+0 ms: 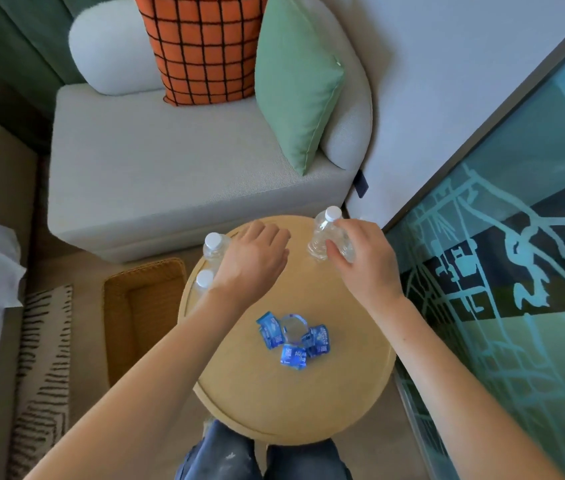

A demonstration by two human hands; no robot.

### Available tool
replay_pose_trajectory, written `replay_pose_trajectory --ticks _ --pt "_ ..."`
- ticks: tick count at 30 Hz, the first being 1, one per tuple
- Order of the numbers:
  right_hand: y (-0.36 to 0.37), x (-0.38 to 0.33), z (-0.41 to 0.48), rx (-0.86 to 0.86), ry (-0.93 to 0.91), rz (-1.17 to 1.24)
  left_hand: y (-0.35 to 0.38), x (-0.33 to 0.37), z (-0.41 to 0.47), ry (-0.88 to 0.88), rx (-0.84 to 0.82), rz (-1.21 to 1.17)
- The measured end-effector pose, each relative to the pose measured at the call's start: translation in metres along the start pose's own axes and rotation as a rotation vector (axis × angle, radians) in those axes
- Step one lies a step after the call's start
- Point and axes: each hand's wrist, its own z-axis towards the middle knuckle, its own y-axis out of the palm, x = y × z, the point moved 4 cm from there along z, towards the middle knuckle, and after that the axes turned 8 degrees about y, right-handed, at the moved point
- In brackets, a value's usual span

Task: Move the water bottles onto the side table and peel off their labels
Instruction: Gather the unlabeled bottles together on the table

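Both forearms are bare, with no sleeves, watch or rings showing. Blue jeans (236, 455) with pale worn patches cover the knees.

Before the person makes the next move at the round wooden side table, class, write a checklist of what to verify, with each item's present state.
1. Clear plastic bottle under right hand stands label-free: ok.
2. Right hand grips that bottle: ok.
3. Two white-capped bottles on the round wooden side table: ok; labels hidden by left hand: cannot tell.
4. Left hand holding anything: cannot tell.
5. Peeled blue labels piled mid-table, apart from bottles: ok.
6. Woven basket beside table empty: ok.
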Motion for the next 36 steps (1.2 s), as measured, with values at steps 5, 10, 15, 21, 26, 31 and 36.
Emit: replay_pose_trajectory --ticks 5,10,15,21,26,31,36 --pt "0.026 -0.045 -0.05 -0.08 -0.137 -0.013 -0.012 0.007 -0.076 -0.019 0.004 0.038" --pt "0.061 -0.071 -0.098 -0.255 -0.109 0.034 0.006 0.008 -0.148 -0.143 -0.058 -0.041" --pt "0.079 -0.087 -0.1 -0.345 -0.102 0.047 0.01 -0.012 -0.18 -0.303 -0.117 -0.03" --pt "0.094 -0.091 -0.063 -0.418 -0.037 0.138 0.008 -0.042 -0.182 -0.526 -0.105 -0.151" --pt "0.116 -0.083 -0.023 -0.43 0.139 0.302 0.018 -0.065 -0.166 -0.693 -0.006 -0.347" --pt "0.154 -0.077 0.012 -0.6 0.107 0.264 0.042 -0.082 -0.153 -0.797 -0.018 -0.458" --pt "0.192 -0.077 0.035 -0.76 0.064 0.227 0.064 -0.092 -0.148 -0.84 -0.013 -0.526"
